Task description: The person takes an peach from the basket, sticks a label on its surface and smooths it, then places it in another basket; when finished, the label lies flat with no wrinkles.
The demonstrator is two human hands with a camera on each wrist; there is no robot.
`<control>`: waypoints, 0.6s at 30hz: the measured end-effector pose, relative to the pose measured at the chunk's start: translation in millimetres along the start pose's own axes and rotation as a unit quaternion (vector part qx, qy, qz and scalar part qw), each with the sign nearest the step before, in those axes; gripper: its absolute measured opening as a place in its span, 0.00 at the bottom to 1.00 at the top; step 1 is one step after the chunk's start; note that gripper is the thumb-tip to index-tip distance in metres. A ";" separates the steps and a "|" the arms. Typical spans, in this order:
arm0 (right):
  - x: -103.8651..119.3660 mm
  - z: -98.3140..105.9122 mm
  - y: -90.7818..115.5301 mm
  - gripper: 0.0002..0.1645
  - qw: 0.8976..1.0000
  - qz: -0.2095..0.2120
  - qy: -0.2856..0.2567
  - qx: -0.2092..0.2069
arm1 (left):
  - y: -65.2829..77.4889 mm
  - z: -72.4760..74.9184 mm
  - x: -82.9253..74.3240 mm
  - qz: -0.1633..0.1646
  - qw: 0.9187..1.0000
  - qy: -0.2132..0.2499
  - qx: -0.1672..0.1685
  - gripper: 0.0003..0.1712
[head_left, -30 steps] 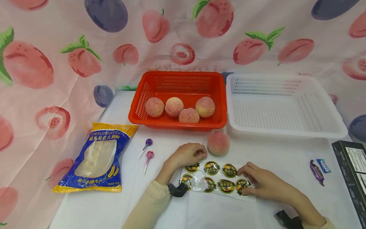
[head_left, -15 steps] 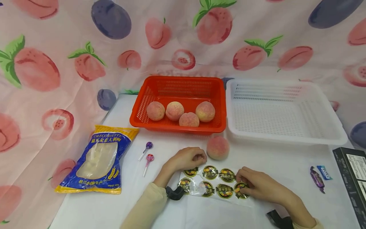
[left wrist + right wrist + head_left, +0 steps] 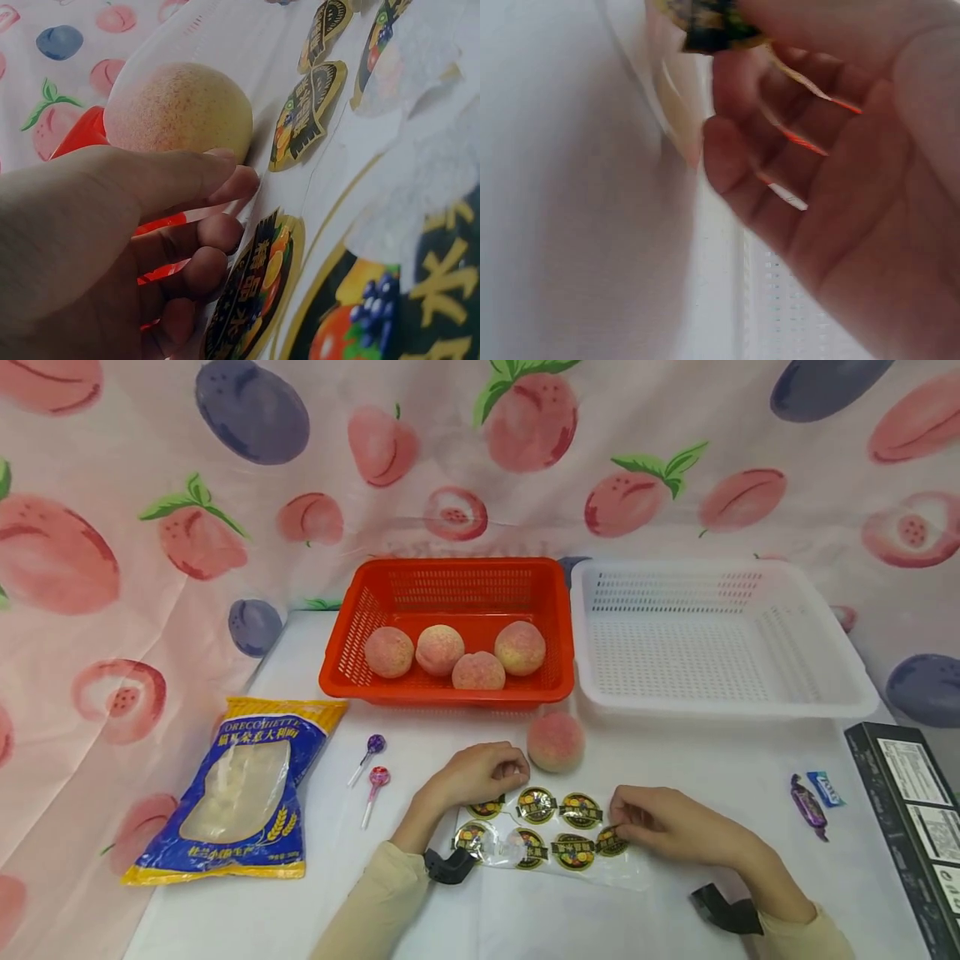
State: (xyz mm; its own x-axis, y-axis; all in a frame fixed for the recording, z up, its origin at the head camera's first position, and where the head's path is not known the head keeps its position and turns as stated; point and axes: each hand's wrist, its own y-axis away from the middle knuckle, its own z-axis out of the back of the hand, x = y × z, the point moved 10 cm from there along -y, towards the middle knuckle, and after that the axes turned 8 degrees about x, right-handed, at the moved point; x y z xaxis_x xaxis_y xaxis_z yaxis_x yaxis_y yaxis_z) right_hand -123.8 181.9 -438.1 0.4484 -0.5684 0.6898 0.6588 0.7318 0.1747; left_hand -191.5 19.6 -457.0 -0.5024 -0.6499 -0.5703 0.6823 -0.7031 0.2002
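Observation:
A clear sheet (image 3: 622,875) of round black-and-gold fruit stickers (image 3: 536,805) lies flat on the white table. My right hand (image 3: 678,827) pinches the rightmost sticker of the near row (image 3: 612,841) between thumb and finger; in the right wrist view that sticker (image 3: 716,26) shows at the fingertips, partly hidden. Whether it is still joined to the sheet is unclear. My left hand (image 3: 480,772) rests its loosely bent fingers on the sheet's upper left corner, holding nothing. Just beyond it sits a peach (image 3: 556,742), which the left wrist view shows close behind the thumb.
A red basket (image 3: 450,695) with several peaches (image 3: 441,650) stands at the back beside a white basket (image 3: 720,706). A blue pasta bag (image 3: 240,793) and two lollipops (image 3: 377,776) lie left. Wrapped candies (image 3: 808,807) and a black box (image 3: 885,810) lie right.
My right hand keeps its pinch on the sticker, which has shifted slightly up and inward against its neighbours. My left hand stays on the sheet's corner. The head view has swung slightly.

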 end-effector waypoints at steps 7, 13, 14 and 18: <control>12.5 25.4 -6.1 0.07 0.996 0.042 0.004 -0.079 | -2.4 2.3 5.6 0.006 1.000 0.026 -0.016 0.03; 19.9 42.7 -14.9 0.10 0.987 0.084 -0.028 -0.136 | -4.0 9.7 14.5 0.015 0.995 0.084 -0.051 0.04; 19.6 44.8 -16.6 0.11 0.986 0.083 -0.031 -0.142 | -3.8 13.0 16.1 0.016 0.993 0.095 -0.063 0.05; 18.8 50.2 -23.7 0.12 0.984 0.076 -0.034 -0.160 | -2.1 27.4 20.4 0.018 0.983 0.133 -0.126 0.09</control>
State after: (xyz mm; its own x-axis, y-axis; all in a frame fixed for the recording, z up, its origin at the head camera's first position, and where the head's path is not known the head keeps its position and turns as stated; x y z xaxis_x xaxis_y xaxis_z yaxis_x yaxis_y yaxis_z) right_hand -161.3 172.8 -394.0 0.5223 -0.4261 0.7386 0.7479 0.6451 -0.1567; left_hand -217.8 -0.1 -447.2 -0.3421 -0.5509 -0.7612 0.8233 -0.5662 0.0398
